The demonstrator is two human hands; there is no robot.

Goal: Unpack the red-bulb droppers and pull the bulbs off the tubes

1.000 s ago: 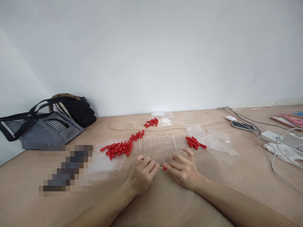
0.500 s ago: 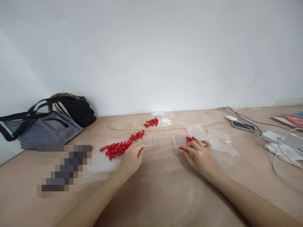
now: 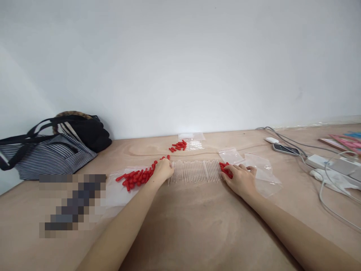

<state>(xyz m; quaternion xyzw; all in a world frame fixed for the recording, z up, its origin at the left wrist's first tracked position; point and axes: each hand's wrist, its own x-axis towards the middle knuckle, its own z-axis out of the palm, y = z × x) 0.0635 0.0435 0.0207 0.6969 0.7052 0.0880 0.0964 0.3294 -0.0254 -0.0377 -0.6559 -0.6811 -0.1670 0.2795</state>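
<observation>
A row of thin clear tubes (image 3: 194, 171) lies side by side on the table between my hands. At its left end my left hand (image 3: 163, 170) is closed, back of the hand towards me; its fingertips are partly hidden. Red rubber bulbs (image 3: 138, 177) are heaped beside that wrist on a clear plastic bag (image 3: 113, 192), some reaching up behind the hand. At the right end, my right hand (image 3: 241, 178) has its thumb and fingers bent around red bulbs (image 3: 226, 169) in a small pile.
Further back lie more red bulbs (image 3: 178, 146) and clear tubes (image 3: 194, 145) near a small plastic bag (image 3: 190, 136). Clear bags (image 3: 262, 171) lie right of my right hand. Cables (image 3: 323, 195), a phone (image 3: 285, 149) and a striped bag (image 3: 53, 156) flank the work area.
My left hand has shifted up to the row's left end, and its wrist has turned. My right hand has drawn slightly right onto the pile of bulbs. The view has shifted slightly.
</observation>
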